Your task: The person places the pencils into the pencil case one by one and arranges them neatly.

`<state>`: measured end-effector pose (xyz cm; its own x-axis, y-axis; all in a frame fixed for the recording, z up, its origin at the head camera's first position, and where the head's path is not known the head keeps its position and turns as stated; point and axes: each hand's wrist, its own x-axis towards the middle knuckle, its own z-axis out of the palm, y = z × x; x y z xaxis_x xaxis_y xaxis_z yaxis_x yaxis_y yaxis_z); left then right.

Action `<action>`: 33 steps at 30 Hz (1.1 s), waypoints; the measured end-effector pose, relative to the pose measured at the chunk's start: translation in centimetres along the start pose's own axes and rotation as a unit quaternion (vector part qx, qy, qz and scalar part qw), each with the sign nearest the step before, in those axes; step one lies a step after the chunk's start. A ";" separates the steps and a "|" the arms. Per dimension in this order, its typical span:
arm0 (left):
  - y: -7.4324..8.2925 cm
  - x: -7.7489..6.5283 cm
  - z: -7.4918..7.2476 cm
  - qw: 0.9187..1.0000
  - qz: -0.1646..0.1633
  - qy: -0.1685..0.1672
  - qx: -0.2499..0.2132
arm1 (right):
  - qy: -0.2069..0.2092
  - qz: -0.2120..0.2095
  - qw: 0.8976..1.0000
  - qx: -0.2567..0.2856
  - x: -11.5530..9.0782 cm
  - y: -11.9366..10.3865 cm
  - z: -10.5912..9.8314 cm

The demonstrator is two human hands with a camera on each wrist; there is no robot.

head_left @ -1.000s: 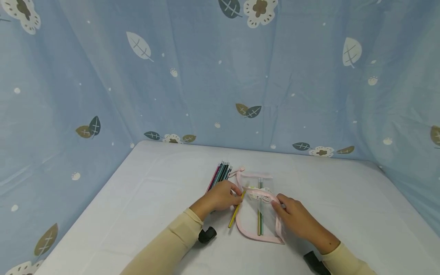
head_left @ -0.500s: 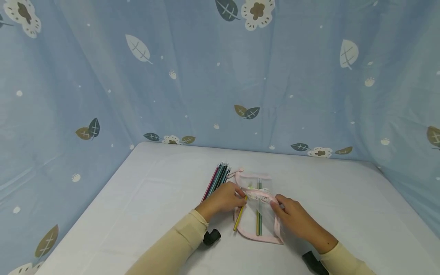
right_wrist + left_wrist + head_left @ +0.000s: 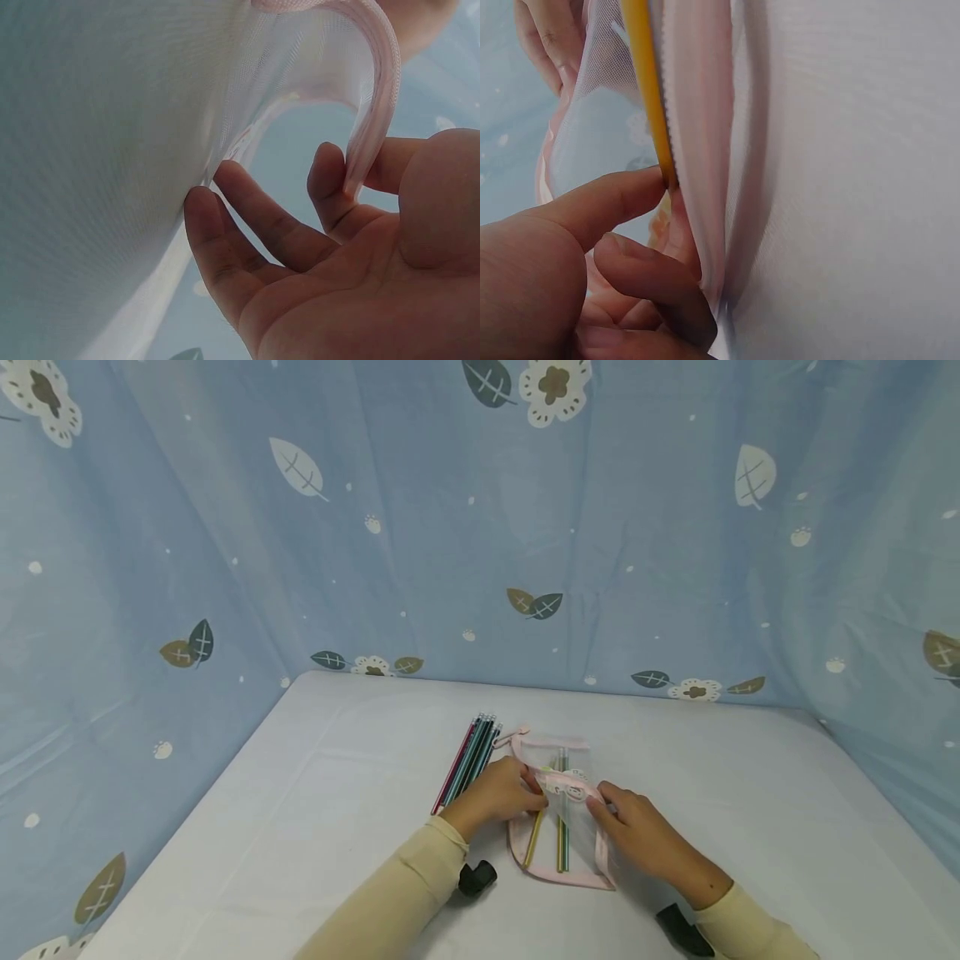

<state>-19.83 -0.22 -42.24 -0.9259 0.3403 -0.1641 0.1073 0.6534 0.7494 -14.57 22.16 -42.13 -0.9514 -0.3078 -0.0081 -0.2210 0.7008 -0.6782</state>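
1. Presently, left hand [image 3: 501, 792] grip pinches a yellow pencil [image 3: 534, 838], most of it inside the pink-trimmed mesh pouch [image 3: 561, 827] on the white tabletop [image 3: 315, 810].
2. Right hand [image 3: 637, 835] grip pinches the pouch mouth open.
3. Two pencils [image 3: 562, 835] lie inside; a bundle of pencils [image 3: 467, 758] waits just beside.

The yellow pencil [image 3: 535, 837] has slid inside the mesh pouch [image 3: 581, 868].

makeshift recording booth, white-covered table [image 3: 300, 827], blue leaf-and-flower print cloth [image 3: 420, 527] hung as backdrop on three sides
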 end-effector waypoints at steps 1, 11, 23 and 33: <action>0.0 0.0 0.1 1.000 -0.001 0.001 -0.001 | 0.001 0.001 1.000 -0.001 0.0 0.0 0.0; 0.1 0.4 0.6 1.000 -0.014 0.013 -0.002 | 0.003 0.007 1.000 -0.008 0.1 -0.3 0.1; 0.3 0.5 1.2 0.999 -0.015 0.014 -0.029 | 0.004 0.002 1.000 -0.007 0.1 -0.2 0.0; 0.3 0.5 0.8 0.999 -0.019 -0.019 -0.040 | 0.004 0.005 1.000 -0.014 0.2 -0.1 0.0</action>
<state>-19.92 0.72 -42.61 -0.9143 0.3427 -0.2157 0.0421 0.6102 0.7911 -14.69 22.03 -42.08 -0.9550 -0.2963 -0.0091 -0.2176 0.7214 -0.6574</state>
